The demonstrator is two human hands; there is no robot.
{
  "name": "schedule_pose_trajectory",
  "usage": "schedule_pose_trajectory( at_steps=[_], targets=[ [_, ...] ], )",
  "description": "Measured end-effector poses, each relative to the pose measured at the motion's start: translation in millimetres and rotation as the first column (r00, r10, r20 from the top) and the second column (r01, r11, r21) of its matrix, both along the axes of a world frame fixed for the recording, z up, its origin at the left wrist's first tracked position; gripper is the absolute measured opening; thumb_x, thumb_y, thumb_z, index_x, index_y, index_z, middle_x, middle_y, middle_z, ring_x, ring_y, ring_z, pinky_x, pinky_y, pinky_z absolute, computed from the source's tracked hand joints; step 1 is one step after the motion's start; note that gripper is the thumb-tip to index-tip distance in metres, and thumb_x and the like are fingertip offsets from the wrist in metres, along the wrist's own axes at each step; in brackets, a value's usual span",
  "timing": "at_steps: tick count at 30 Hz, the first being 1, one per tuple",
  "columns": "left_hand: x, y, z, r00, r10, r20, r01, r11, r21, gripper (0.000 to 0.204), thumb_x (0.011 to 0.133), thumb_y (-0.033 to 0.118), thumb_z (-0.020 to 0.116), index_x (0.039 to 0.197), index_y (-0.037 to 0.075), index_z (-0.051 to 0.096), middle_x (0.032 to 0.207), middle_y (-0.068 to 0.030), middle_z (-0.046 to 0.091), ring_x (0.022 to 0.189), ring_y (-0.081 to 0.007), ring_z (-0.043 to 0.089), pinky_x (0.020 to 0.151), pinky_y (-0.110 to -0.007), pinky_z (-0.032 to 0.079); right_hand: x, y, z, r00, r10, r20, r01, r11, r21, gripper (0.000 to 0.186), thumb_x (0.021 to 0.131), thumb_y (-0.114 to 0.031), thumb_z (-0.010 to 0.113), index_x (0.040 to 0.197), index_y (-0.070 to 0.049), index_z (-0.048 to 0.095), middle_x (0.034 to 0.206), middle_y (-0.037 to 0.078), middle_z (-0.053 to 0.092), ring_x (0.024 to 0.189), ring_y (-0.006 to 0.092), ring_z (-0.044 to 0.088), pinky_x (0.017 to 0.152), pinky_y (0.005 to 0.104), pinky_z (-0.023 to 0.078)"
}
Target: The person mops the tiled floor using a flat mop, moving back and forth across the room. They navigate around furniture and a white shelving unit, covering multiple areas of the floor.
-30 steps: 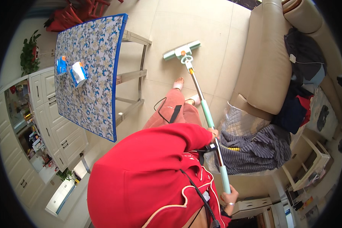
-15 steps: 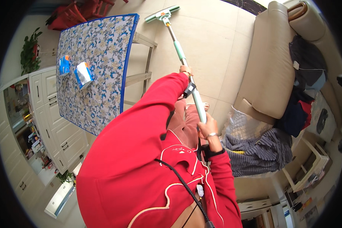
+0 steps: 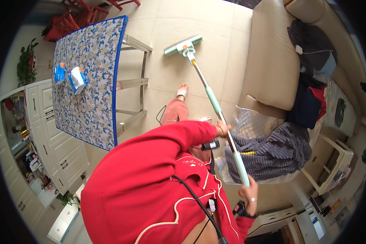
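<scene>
A pale green and silver mop (image 3: 213, 101) runs slantwise from the floor ahead of me down to my right side. Its wide green head (image 3: 184, 45) rests on the tiles between the table and the sofa. My left hand (image 3: 222, 128) is closed round the silver middle of the pole. Lower down, at the green end of the handle, my right hand (image 3: 250, 192) grips it, with a bracelet at the wrist. Both arms wear red sleeves.
To the left stands a table (image 3: 85, 105) with a flowered cloth, bearing two blue-and-white packs (image 3: 77, 80). A beige sofa (image 3: 268, 57) lies on the right, with a grey ribbed blanket (image 3: 268, 152) nearby. Red chairs (image 3: 75, 18) stand at the far left. My bare foot (image 3: 182, 91) is on the floor.
The mop head has come back toward me across the floor. Both hands have moved down and to the right with the pole, and my foot now shows beside the table.
</scene>
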State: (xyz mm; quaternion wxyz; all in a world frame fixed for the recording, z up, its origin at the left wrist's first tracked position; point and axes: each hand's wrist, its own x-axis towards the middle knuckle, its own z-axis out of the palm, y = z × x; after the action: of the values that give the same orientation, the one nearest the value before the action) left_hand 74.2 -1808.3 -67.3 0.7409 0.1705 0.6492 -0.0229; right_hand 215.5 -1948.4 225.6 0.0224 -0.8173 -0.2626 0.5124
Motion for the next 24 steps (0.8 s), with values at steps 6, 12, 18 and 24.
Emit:
schedule_pose_trajectory(
  at_steps=[6,12,18,24],
  targets=[
    [88,-122,71,0.985,0.077,0.157,-0.043,0.978,-0.205,0.021,0.068,0.013,0.060,0.083,0.000,0.054,0.071,-0.0159,0.058,0.053,-0.0213,0.057,0.045,-0.034,0.047,63,-125,76,0.970,-0.023,0.242,0.046,0.995,-0.089,0.036,0.051,-0.008,0.061,0.086,-0.001,0.060,0.060,0.006,0.056,0.053,0.0121,0.052,0.052,0.0281,0.045],
    [93,-129,16,0.850,0.500,-0.163,-0.525,0.784,-0.332,0.004,0.073,0.004,0.045,0.076,0.003,0.047,0.056,-0.0086,0.047,0.042,-0.0203,0.048,0.039,-0.036,0.044,41,-134,51,0.966,-0.217,0.138,0.210,0.976,0.064,0.032,0.052,-0.006,0.060,0.083,0.002,0.061,0.058,0.002,0.053,0.051,0.0079,0.049,0.048,0.0244,0.042],
    [34,-12,-31,0.901,0.423,-0.098,-0.432,0.896,-0.101,0.016,0.073,0.009,0.041,0.061,0.003,0.050,0.049,-0.0103,0.047,0.039,-0.0234,0.048,0.034,-0.036,0.039,5,-54,-26,0.987,-0.083,0.139,0.053,0.977,0.206,0.033,0.054,-0.012,0.057,0.085,-0.002,0.062,0.050,0.009,0.054,0.043,0.0139,0.054,0.044,0.0281,0.044],
    [-32,206,-45,0.934,0.344,-0.101,-0.321,0.928,0.188,0.032,0.083,0.031,0.042,0.064,0.006,0.047,0.051,-0.0067,0.051,0.038,-0.0185,0.049,0.034,-0.031,0.040,-50,139,-112,0.988,0.008,0.155,-0.052,0.958,0.281,0.039,0.057,-0.020,0.059,0.094,-0.009,0.060,0.074,0.018,0.059,0.067,0.0331,0.058,0.060,0.0372,0.047]
  ],
)
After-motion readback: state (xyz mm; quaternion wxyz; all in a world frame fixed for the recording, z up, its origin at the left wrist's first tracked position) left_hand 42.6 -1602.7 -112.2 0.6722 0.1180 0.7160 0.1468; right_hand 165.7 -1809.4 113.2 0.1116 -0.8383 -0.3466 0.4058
